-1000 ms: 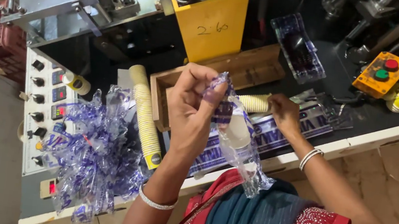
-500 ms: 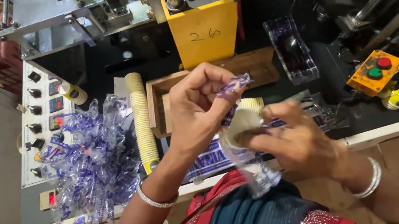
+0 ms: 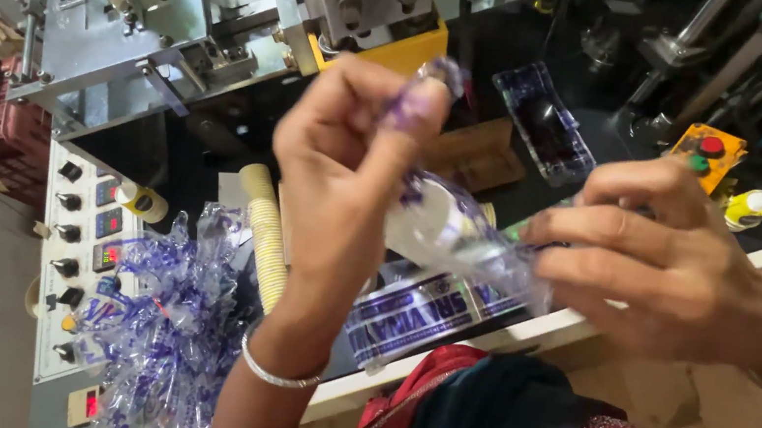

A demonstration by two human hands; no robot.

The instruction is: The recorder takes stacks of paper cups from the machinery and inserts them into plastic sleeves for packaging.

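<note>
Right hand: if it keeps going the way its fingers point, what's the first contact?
The right hand points left across the view; first in line is the clear printed plastic bag, already at its fingertips, then the left hand. Depth is uncertain.

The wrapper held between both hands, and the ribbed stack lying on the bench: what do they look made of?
Wrapper: thin clear plastic film, glossy, purple-printed; it crinkles and shows the pale contents through. Stack: probably paper cups nested together; matte cream with fine rim ridges. Left hand pinches the top, right hand steadies it.

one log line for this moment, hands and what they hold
left hand: pinches plastic sleeve top | right hand: grips sleeve side | cup stack: on bench
</note>
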